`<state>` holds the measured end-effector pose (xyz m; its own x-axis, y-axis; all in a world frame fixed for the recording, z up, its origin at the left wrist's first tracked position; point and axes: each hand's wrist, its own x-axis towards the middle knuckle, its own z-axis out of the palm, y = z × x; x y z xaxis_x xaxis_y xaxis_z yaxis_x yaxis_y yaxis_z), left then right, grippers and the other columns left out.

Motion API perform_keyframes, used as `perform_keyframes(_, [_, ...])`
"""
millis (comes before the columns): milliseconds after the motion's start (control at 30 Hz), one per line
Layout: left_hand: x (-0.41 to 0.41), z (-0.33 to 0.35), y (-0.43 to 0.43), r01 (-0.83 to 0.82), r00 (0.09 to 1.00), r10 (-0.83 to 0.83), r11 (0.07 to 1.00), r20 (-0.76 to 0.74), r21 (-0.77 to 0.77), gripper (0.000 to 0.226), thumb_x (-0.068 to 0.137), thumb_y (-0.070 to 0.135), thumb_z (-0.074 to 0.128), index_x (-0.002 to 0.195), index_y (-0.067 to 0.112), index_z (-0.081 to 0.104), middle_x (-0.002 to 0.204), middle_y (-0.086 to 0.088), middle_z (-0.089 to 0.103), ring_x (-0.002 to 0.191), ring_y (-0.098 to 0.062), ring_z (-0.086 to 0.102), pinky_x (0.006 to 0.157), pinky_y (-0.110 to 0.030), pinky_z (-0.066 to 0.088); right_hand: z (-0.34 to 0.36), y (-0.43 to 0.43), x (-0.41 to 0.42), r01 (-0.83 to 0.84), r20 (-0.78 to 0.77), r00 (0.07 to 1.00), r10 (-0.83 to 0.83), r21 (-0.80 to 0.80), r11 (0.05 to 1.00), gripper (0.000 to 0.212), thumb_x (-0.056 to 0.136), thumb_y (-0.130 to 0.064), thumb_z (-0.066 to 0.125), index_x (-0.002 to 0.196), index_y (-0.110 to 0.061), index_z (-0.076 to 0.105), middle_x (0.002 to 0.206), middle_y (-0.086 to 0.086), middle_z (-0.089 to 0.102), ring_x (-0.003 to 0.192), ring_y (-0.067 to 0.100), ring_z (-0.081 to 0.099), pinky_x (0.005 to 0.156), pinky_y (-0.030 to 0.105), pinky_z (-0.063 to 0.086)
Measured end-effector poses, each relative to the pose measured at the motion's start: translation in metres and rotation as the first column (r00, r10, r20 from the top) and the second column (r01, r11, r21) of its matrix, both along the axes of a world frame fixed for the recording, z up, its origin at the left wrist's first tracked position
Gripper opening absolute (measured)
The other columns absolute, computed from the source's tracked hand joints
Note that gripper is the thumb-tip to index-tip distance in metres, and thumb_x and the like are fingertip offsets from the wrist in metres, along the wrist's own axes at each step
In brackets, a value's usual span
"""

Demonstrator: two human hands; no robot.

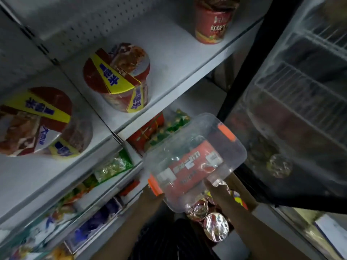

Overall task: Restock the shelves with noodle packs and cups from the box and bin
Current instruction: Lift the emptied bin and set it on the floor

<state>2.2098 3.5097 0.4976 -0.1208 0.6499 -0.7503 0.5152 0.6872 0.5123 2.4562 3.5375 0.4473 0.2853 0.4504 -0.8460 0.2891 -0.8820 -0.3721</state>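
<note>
A clear plastic bin (221, 147) with orange latches is held up in front of the shelves, tilted so its underside faces me. A red noodle cup (189, 169) lies inside it. My left hand (150, 196) grips the bin's near end at an orange latch, mostly hidden behind it. My right hand (217, 188) holds the bin's lower edge. Two wide noodle bowls (116, 77) (35, 121) with yellow bands stand on the white shelf (176, 59). A tall red cup (212, 21) stands further along that shelf.
Below the bin, several foil-lidded cups (216, 226) sit low by the floor. Lower shelves hold red, green and blue noodle packs (112, 166). A glass-door cooler (293, 102) with wire racks stands at the right.
</note>
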Motion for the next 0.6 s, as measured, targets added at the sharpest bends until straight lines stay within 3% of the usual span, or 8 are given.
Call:
perform_keyframes(33, [0.001,-0.01,0.005,-0.057,0.998,0.058,0.998,0.039,-0.015,0.064,0.079,0.04,0.075,0.132,0.031,0.04,0.131,-0.001,0.054,0.125,-0.019,0.052,0.097,-0.028,0.041,-0.01,0.0,-0.004,0.041,-0.004,0.999,-0.041,-0.014,0.999,0.08,0.087,-0.051,0.066,0.137,0.007,0.043,0.124,0.018,0.059,0.104,0.028,0.059,0.073,0.028,0.041])
perform_keyframes(133, [-0.002,-0.055,0.013,-0.139,0.989,0.14,0.99,0.043,-0.02,0.081,0.05,0.056,0.07,0.122,0.025,0.049,0.118,-0.005,0.066,0.113,-0.028,0.063,0.097,-0.043,0.051,-0.043,0.004,-0.008,0.167,0.0,0.986,-0.167,-0.017,0.986,0.077,0.085,-0.048,0.07,0.133,0.006,0.045,0.102,0.013,0.057,0.074,0.02,0.054,0.051,0.027,0.039])
perform_keyframes(200, [-0.003,-0.074,0.021,-0.169,0.985,0.169,0.986,0.037,0.004,0.072,0.051,0.05,0.068,0.116,0.02,0.054,0.107,-0.005,0.068,0.103,-0.027,0.066,0.089,-0.037,0.053,-0.058,0.006,-0.008,0.265,-0.021,0.964,-0.266,-0.019,0.964,0.073,0.085,-0.044,0.071,0.133,0.003,0.045,0.102,0.012,0.058,0.07,0.019,0.057,0.048,0.027,0.043])
perform_keyframes(267, [-0.001,-0.077,0.031,-0.189,0.982,0.189,0.982,0.003,0.015,0.084,0.056,0.049,0.068,0.128,0.009,0.051,0.115,-0.009,0.066,0.108,-0.03,0.064,0.092,-0.038,0.051,-0.069,0.006,-0.011,0.38,-0.09,0.92,-0.381,-0.029,0.924,0.066,0.088,-0.036,0.071,0.135,-0.003,0.04,0.112,0.016,0.061,0.081,0.027,0.065,0.056,0.036,0.055])
perform_keyframes(333, [-0.01,-0.109,0.032,-0.208,0.978,0.208,0.978,0.032,-0.005,0.085,0.061,0.047,0.074,0.13,0.006,0.047,0.118,-0.006,0.065,0.108,-0.03,0.064,0.096,-0.043,0.051,-0.076,0.005,-0.011,0.45,-0.162,0.879,-0.449,-0.036,0.893,0.053,0.088,-0.017,0.07,0.132,-0.009,0.041,0.112,0.022,0.063,0.081,0.03,0.066,0.054,0.038,0.057])
perform_keyframes(433, [-0.016,-0.126,0.026,-0.224,0.974,0.224,0.974,-0.015,-0.016,0.084,0.055,0.051,0.074,0.124,0.01,0.052,0.11,-0.01,0.069,0.103,-0.033,0.067,0.089,-0.043,0.054,-0.082,0.002,-0.008,0.497,-0.211,0.844,-0.493,-0.04,0.867,0.046,0.079,0.006,0.058,0.123,-0.008,0.052,0.1,0.027,0.063,0.065,0.029,0.064,0.052,0.036,0.056])
perform_keyframes(533, [-0.007,-0.092,0.027,-0.242,0.965,0.239,0.97,-0.11,-0.018,0.06,0.076,0.033,0.074,0.126,0.007,0.053,0.111,-0.01,0.067,0.105,-0.031,0.065,0.081,-0.03,0.046,-0.07,-0.007,-0.004,0.503,-0.244,0.838,-0.488,-0.001,0.864,0.032,0.079,0.007,0.056,0.11,-0.003,0.054,0.078,0.025,0.059,0.047,0.024,0.056,0.053,0.035,0.05])
perform_keyframes(600, [-0.013,-0.085,0.025,-0.267,0.956,0.263,0.963,-0.133,-0.014,0.051,0.086,0.027,0.07,0.127,0.003,0.054,0.112,-0.01,0.064,0.111,-0.033,0.062,0.084,-0.03,0.044,-0.052,-0.016,-0.002,0.521,-0.292,0.821,-0.491,0.029,0.853,0.019,0.084,0.01,0.053,0.1,0.0,0.05,0.064,0.019,0.051,0.046,0.022,0.05,0.051,0.035,0.048])
